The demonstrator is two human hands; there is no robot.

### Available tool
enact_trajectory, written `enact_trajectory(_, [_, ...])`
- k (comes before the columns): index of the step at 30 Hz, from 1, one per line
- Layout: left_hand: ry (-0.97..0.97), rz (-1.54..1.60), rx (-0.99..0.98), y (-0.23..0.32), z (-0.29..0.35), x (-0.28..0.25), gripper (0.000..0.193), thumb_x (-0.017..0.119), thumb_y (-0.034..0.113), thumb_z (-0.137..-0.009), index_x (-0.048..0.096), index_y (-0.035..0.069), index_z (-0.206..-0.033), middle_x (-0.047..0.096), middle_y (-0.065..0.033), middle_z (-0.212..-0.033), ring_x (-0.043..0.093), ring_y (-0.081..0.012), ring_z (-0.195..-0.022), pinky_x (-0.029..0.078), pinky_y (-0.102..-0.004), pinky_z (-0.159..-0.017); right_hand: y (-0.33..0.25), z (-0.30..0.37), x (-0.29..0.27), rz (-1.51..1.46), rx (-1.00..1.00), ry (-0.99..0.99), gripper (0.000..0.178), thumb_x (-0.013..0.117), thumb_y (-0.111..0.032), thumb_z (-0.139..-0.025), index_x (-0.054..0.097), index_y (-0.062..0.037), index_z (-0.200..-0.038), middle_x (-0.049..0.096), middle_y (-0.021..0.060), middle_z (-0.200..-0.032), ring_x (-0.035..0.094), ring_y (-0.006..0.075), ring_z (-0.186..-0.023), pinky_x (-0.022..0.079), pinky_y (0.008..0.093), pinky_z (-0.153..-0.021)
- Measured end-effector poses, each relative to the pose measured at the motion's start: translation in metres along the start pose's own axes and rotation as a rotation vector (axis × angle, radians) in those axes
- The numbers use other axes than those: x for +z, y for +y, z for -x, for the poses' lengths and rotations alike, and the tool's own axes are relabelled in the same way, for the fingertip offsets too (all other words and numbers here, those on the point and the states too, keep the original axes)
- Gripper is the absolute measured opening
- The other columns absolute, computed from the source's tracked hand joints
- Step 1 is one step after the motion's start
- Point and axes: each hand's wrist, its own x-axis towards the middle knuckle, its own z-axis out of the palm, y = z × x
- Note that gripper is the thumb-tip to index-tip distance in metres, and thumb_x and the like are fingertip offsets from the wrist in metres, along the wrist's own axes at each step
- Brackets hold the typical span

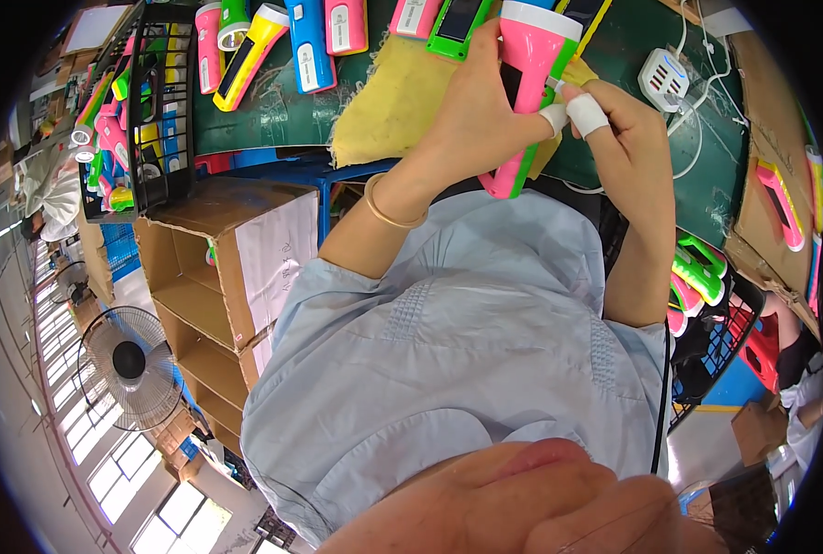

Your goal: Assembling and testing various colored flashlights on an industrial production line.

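A pink and green flashlight (533, 55) with a white head rim is gripped in my left hand (480, 115), its head pointing away from me. My right hand (624, 129) is closed at the flashlight's right side, fingertips pinching a small pale piece there that I cannot make out clearly. White wraps cover both thumb tips, which nearly meet beside the flashlight's body. Under my hands lies a yellow cloth (374, 115) on the green tabletop (254, 129).
Several coloured flashlights, including a yellow one (250, 57) and a blue one (310, 46), line the far side. A white multi-port charger (662, 78) with cables sits right. Black baskets of flashlights stand left (160, 111) and right (720, 342). A cardboard shelf (199, 277) is at left.
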Motion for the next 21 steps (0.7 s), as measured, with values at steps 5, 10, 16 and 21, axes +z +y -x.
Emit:
enact_trajectory(5, [0.123, -0.133, 0.196, -0.01, -0.002, 0.007, 0.086, 0.074, 0.013, -0.062, 0.022, -0.008, -0.127, 0.046, -0.0204, -0.109, 0.052, -0.0289, -0.097, 0.045, -0.0362, -0.081, -0.003, 0.0, -0.002, 0.045, 0.07, -0.038, 0.017, 0.054, -0.014, -0.082, 0.061, 0.0017, -0.081, 0.051, 0.0112, -0.058, 0.045, 0.0186, -0.048, 0.034, 0.0308, -0.047])
enact_trajectory(10, [0.302, -0.31, 0.368, -0.018, -0.004, 0.024, 0.089, 0.074, 0.011, -0.062, 0.02, -0.007, -0.13, 0.041, -0.024, -0.115, 0.047, -0.0352, -0.103, 0.044, -0.0385, -0.083, -0.006, -0.002, 0.007, 0.314, 0.018, 0.054, 0.018, 0.054, -0.016, -0.082, 0.058, 0.0007, -0.08, 0.055, 0.0171, -0.063, 0.053, 0.0347, -0.057, 0.04, 0.0409, -0.054])
enact_trajectory(16, [0.311, -0.267, 0.329, -0.009, -0.003, 0.017, 0.062, 0.065, 0.012, -0.075, 0.032, 0.0, -0.126, 0.047, -0.0154, -0.109, 0.051, -0.0253, -0.098, 0.044, -0.0319, -0.082, -0.001, 0.002, 0.013, 0.297, -0.169, 0.18, 0.014, 0.056, -0.014, -0.083, 0.057, -0.0005, -0.082, 0.053, 0.016, -0.062, 0.051, 0.0355, -0.056, 0.041, 0.0383, -0.051])
enact_trajectory(21, [0.112, 0.378, 0.017, 0.009, -0.019, -0.012, 0.068, 0.064, 0.01, -0.077, 0.021, -0.004, -0.129, 0.043, -0.0127, -0.117, 0.044, -0.0221, -0.109, 0.037, -0.035, -0.094, -0.016, 0.018, -0.006, 0.043, 0.011, 0.388, 0.028, 0.043, -0.009, -0.09, 0.057, -0.003, -0.114, 0.063, 0.0042, -0.091, 0.044, 0.0026, -0.063, 0.035, 0.0168, -0.056])
